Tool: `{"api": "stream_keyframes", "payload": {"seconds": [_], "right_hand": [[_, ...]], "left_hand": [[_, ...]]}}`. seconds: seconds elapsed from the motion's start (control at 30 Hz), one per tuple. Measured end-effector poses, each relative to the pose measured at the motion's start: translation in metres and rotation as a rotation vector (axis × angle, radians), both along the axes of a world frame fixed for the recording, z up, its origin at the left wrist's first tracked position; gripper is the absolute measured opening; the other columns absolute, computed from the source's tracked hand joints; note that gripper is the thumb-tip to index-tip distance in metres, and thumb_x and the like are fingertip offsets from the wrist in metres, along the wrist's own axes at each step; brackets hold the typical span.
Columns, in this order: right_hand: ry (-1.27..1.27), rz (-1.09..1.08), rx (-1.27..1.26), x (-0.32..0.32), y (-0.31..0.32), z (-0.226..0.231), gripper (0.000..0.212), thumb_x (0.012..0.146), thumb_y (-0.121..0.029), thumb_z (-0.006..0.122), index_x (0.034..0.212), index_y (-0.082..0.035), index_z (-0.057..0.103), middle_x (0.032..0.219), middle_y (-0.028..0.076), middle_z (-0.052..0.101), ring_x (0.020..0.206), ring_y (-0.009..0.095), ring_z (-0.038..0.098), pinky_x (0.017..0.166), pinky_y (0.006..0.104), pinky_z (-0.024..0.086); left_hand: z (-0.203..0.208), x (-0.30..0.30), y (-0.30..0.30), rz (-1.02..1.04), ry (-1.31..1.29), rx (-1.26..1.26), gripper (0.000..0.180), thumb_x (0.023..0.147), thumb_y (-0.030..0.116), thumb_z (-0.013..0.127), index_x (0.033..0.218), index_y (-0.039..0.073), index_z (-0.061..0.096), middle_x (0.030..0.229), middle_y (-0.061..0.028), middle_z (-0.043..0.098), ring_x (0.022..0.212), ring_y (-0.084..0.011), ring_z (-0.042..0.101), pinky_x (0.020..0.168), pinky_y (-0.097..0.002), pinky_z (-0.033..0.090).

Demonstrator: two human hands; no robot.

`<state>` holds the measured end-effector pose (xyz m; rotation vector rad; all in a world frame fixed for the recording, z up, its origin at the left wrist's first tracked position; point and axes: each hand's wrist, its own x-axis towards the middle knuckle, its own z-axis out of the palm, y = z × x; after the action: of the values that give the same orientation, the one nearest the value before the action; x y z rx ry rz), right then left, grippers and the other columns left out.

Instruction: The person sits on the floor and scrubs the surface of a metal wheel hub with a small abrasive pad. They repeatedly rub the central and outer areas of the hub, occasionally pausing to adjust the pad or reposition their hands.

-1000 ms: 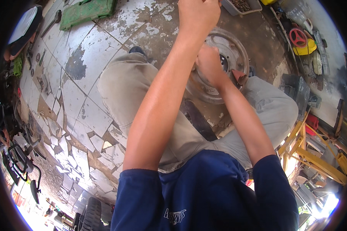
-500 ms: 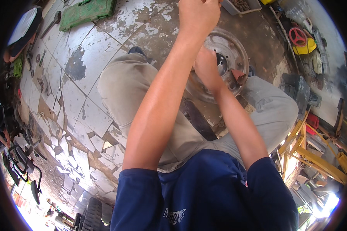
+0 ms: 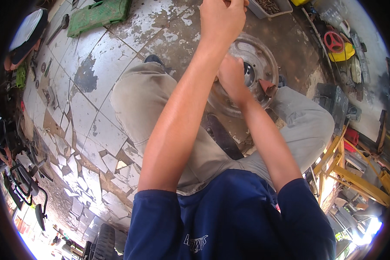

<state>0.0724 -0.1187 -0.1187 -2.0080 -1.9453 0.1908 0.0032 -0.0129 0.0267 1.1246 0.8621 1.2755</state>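
Grip-wise both look curled, but we can't tell around what: green case (image 3: 99, 18) far left, then our left hand (image 3: 223, 19) up top, our right hand (image 3: 232, 71) over the metal wheel (image 3: 260, 56), rusty cone (image 3: 268, 88) by its lower right.

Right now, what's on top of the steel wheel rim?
On the steel wheel rim: a rusty cone-shaped piece. The right hand and left forearm hide part of the rim's left side.

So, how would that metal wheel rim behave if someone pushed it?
Bare metal suggests the wheel rim is stiff and probably fairly heavy. Face-up, it would likely slide; stood on its round edge, it might roll.
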Motion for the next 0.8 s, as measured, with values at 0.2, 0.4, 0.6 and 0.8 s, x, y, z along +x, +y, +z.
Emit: {"api": "stream_keyframes", "payload": {"seconds": [0.2, 0.4, 0.6, 0.8], "right_hand": [[-0.048, 0.065, 0.019, -0.003, -0.001, 0.002, 0.012, 0.083, -0.014, 0.065, 0.094, -0.01, 0.07, 0.089, 0.009, 0.063, 0.091, 0.024, 0.065, 0.083, 0.0425, 0.041], [-0.02, 0.103, 0.071, 0.005, 0.01, 0.011, 0.007, 0.083, -0.013, 0.063, 0.088, -0.01, 0.068, 0.09, 0.009, 0.063, 0.09, 0.025, 0.065, 0.081, 0.0425, 0.041], [-0.067, 0.113, 0.019, -0.003, -0.001, 0.003, 0.011, 0.084, -0.013, 0.063, 0.091, -0.009, 0.07, 0.091, 0.01, 0.063, 0.09, 0.025, 0.065, 0.082, 0.0429, 0.041], [0.061, 0.022, 0.029, -0.002, 0.006, 0.008, 0.012, 0.086, -0.014, 0.062, 0.093, -0.009, 0.07, 0.091, 0.01, 0.063, 0.091, 0.025, 0.065, 0.083, 0.0438, 0.04]], "left_hand": [[-0.003, 0.001, 0.001, 0.007, -0.013, 0.027, 0.014, 0.1, 0.011, 0.054, 0.105, 0.001, 0.064, 0.079, -0.0033, 0.065, 0.069, -0.0091, 0.057, 0.061, -0.0242, 0.046], [-0.004, 0.001, 0.001, -0.008, -0.024, 0.022, 0.014, 0.1, 0.01, 0.054, 0.104, 0.0, 0.063, 0.079, -0.0034, 0.064, 0.069, -0.0092, 0.057, 0.061, -0.0242, 0.046], [-0.002, 0.0, 0.002, -0.002, -0.017, 0.026, 0.014, 0.1, 0.01, 0.054, 0.104, 0.0, 0.063, 0.079, -0.0033, 0.064, 0.068, -0.0093, 0.057, 0.061, -0.0241, 0.046], [-0.004, 0.001, 0.001, -0.013, -0.033, 0.021, 0.014, 0.1, 0.011, 0.054, 0.104, 0.0, 0.063, 0.079, -0.0033, 0.064, 0.068, -0.0092, 0.057, 0.061, -0.0241, 0.046]]}}
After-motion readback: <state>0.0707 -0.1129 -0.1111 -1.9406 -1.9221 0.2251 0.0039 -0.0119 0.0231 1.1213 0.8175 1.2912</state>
